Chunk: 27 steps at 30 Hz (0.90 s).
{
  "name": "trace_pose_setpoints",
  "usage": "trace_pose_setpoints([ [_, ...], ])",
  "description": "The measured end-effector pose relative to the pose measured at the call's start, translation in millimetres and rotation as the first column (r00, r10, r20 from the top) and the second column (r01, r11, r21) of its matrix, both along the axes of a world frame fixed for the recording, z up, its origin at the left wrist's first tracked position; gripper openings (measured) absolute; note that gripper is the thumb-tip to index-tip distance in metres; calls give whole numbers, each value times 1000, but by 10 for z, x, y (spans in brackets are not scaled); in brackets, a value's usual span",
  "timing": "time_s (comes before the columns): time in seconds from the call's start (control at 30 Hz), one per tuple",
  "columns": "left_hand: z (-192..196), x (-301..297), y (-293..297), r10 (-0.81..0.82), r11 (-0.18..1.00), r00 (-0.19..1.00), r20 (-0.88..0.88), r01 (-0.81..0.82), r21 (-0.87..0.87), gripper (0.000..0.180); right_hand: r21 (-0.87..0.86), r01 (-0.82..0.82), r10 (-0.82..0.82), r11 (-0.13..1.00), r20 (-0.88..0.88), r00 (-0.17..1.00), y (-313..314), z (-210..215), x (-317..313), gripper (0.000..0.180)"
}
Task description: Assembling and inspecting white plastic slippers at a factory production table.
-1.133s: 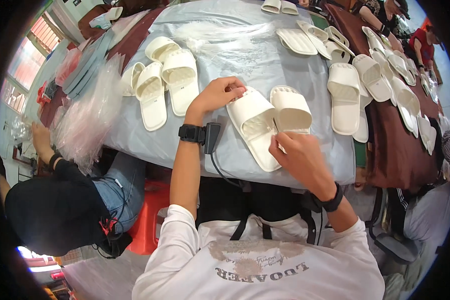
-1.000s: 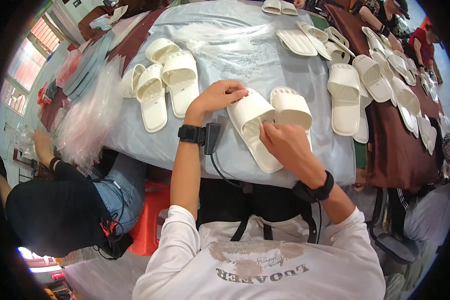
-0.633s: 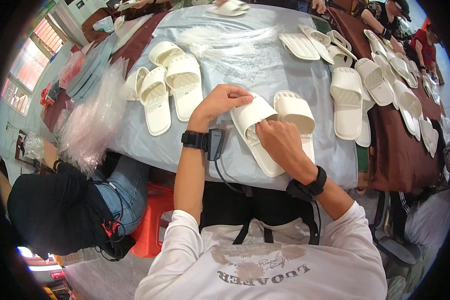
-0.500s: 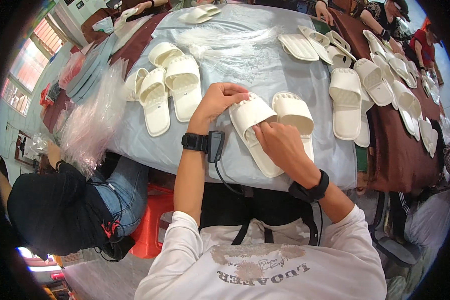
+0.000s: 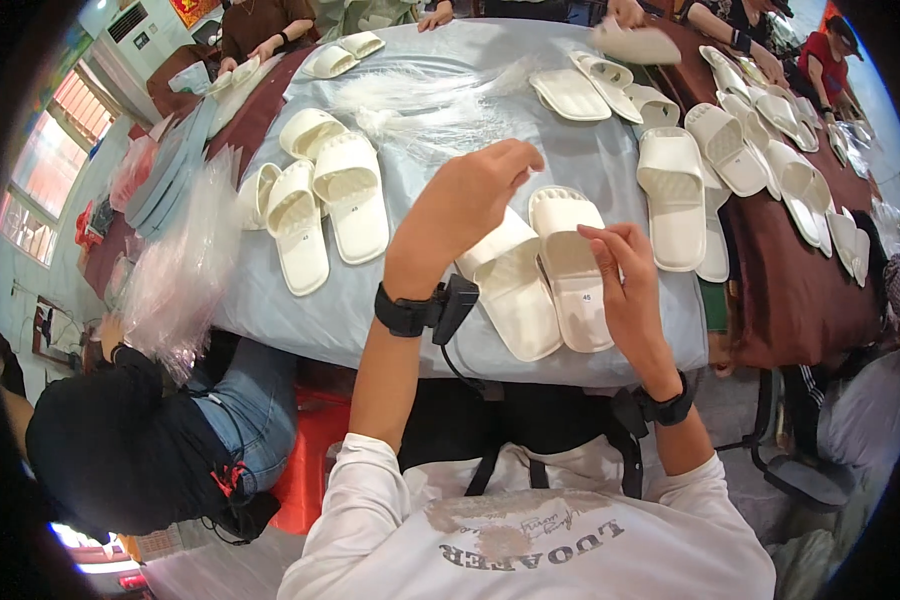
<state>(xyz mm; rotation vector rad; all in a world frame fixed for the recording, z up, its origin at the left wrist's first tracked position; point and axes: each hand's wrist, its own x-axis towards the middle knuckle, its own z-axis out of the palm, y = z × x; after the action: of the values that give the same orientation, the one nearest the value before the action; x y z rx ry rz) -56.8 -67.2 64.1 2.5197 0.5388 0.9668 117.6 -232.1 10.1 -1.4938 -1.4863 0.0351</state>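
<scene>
A pair of cream slide slippers lies side by side in front of me, toes pointing away. My left hand (image 5: 467,208) is raised over the left slipper (image 5: 515,290) and hides part of its strap and toe. Its fingers are loosely bent, with nothing visible in them. Beside the right slipper (image 5: 578,300), my right hand (image 5: 625,285) has thumb and fingers apart. Its fingertips are close to the strap's right edge; whether they touch it I cannot tell. A small size label shows on the right slipper's insole.
More cream slippers (image 5: 355,200) are grouped at the left, and another slipper (image 5: 673,200) lies at the right. Clear plastic bags (image 5: 420,100) spread across the far table; more bags (image 5: 185,255) hang at its left edge. A person in black (image 5: 120,440) sits at my left.
Both hands have come off the left slipper: my left rose, and my right moved right beside the other slipper. At the far right, another person's hand now has a motion-blurred slipper.
</scene>
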Motion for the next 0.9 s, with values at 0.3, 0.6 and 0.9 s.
trace_pose_setpoints([
  [0.3, -475, 507, 518, -103, 921, 988, -116, 50, -386, 20, -289, 27, -104, 957, -254, 961, -116, -35, -8, 9],
  [0.6, -603, 732, 632, -324, 691, 908, -267, 35, -722, 25, -288, 169, -131, 942, 149, 980, 146, -224, 74, 15],
  [0.9, -625, 715, 757, -380, 339, 916, -131, 5, -941, 22, -142, 326, -258, 935, 360, 896, 514, -405, -27, 11],
])
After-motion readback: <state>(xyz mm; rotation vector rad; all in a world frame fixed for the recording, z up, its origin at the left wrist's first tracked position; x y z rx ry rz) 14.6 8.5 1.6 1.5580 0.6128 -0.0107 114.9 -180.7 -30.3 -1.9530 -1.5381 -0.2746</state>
